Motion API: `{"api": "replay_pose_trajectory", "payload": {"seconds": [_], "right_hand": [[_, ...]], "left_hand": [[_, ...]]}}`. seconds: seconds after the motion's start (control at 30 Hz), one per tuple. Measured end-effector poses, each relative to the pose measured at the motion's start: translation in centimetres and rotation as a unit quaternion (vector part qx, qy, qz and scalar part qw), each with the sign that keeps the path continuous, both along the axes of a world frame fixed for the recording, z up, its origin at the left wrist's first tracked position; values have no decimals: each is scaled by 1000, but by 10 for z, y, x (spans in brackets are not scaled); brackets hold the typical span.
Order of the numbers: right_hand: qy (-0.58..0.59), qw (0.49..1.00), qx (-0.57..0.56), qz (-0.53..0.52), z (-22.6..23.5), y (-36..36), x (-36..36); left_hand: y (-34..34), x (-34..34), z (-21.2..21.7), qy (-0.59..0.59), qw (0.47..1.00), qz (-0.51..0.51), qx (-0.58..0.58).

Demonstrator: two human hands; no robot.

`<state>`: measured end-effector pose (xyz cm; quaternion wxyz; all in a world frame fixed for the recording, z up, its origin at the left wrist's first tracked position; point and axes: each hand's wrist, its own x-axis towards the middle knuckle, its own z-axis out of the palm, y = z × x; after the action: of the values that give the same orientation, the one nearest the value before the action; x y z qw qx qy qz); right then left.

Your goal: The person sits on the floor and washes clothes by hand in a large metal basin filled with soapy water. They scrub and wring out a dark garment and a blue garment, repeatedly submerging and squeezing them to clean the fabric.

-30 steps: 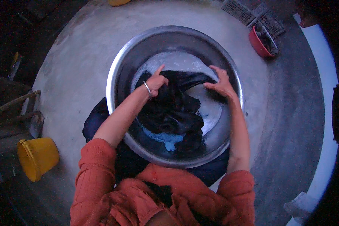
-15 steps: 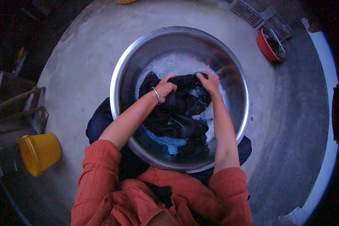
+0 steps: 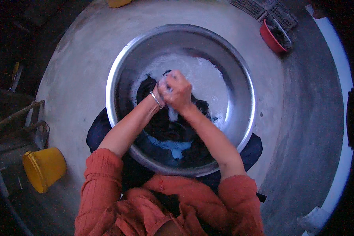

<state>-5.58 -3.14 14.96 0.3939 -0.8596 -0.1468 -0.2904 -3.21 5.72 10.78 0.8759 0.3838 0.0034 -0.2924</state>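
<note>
A wide metal basin stands between my knees, with foamy water in its far part. Wet black cloth lies heaped in its middle and near left, and a light blue cloth shows at the near side. Over the heap my left hand, with a silvery bangle at its wrist, is pressed against my right hand. Both are closed on the black cloth, a bit of which shows above the knuckles. My right hand covers most of the left one's fingers, and suds whiten the skin there.
On the concrete floor, a yellow bucket lies tipped at the left. A red tub with dark contents stands at the far right, beside grey plastic crates. Part of another yellow thing shows at the far edge.
My right hand has swung left from the heap's right side to meet my left hand. The black cloth, spread between them before, is now bunched together.
</note>
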Motion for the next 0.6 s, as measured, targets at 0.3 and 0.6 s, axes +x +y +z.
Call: {"api": "replay_pose_trajectory", "payload": {"seconds": [0.3,0.6], "right_hand": [[315,846,-264,-340,-61,-118,44],[222,974,50,-9,-37,-35,0]], "left_hand": [[-1,24,-21,96,966,-18,240],[3,21,-16,182,977,-73,88]]}}
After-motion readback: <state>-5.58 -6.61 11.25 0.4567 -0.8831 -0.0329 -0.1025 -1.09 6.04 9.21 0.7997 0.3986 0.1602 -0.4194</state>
